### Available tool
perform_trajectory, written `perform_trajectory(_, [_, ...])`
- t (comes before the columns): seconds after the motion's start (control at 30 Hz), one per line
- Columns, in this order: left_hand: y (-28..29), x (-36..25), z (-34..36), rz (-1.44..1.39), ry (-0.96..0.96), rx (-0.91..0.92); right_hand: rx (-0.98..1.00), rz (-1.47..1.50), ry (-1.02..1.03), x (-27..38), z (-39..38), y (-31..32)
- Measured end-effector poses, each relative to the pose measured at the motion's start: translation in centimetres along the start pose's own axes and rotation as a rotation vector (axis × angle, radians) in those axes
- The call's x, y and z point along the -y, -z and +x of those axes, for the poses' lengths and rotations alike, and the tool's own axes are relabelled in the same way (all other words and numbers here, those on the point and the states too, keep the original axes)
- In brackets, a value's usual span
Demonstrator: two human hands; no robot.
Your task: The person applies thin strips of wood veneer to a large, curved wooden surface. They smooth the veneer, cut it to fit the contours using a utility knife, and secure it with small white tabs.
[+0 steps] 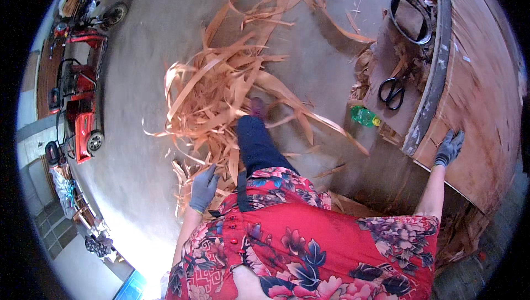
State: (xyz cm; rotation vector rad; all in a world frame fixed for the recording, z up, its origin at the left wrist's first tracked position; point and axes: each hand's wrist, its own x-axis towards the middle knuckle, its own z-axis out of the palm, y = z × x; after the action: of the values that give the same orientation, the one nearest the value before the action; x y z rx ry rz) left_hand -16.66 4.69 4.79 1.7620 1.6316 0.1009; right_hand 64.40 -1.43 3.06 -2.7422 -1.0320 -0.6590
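My right hand [451,146], in a grey glove, lies with its fingers spread on the near end of a large stack of thin brown wood veneer sheets [480,101]. At my left side hangs my left hand [204,188], also gloved in grey, its fingers stretched downward and holding nothing that I can see. Beside and beyond it is a heap of long orange-brown veneer strips [215,90] on the floor. My dark-trousered leg [256,145] stands at the heap's right edge, the shoe partly among the strips.
Black-handled scissors [391,94], a green plastic bottle [364,116] and a black-rimmed round container [411,19] sit left of the stack, among scraps. A metal-edged beam [436,79] borders the stack. A red three-wheeled vehicle [83,117] is parked along the far left.
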Motion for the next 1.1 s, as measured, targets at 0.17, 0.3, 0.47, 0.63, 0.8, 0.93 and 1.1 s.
perform_trajectory(0.17, [-0.1, -2.4, 6.1, 0.059, -0.052, 0.172, -0.035, 0.089, 0.023, -0.8, -0.4, 0.6])
perform_trajectory(0.3, [-0.2, -7.0, 16.4, 0.113, -0.395, 0.213, 0.001, 0.099, 0.010, 2.0, -1.7, 2.6])
perform_trajectory(0.47, [-0.4, -19.0, 32.2, 0.103, -0.648, 0.161, 0.051, 0.104, -0.025, 4.8, -1.3, 5.5])
perform_trajectory(0.63, [1.3, -32.1, 41.8, 0.075, -0.718, 0.270, 0.088, 0.305, -0.256, 7.4, 0.5, 6.5])
perform_trajectory(0.8, [0.2, -35.4, 49.2, 0.043, -0.870, 0.202, 0.104, 0.723, -0.210, 19.9, 5.5, 7.8])
perform_trajectory(0.93, [-1.2, -38.8, 56.0, 0.014, -0.763, 0.327, 0.319, 0.869, -0.216, 30.0, 11.9, 6.0])
perform_trajectory(1.1, [-1.8, -45.0, 66.7, -0.017, -0.823, 0.440, 0.490, 1.141, -0.417, 37.2, 22.0, -5.1])
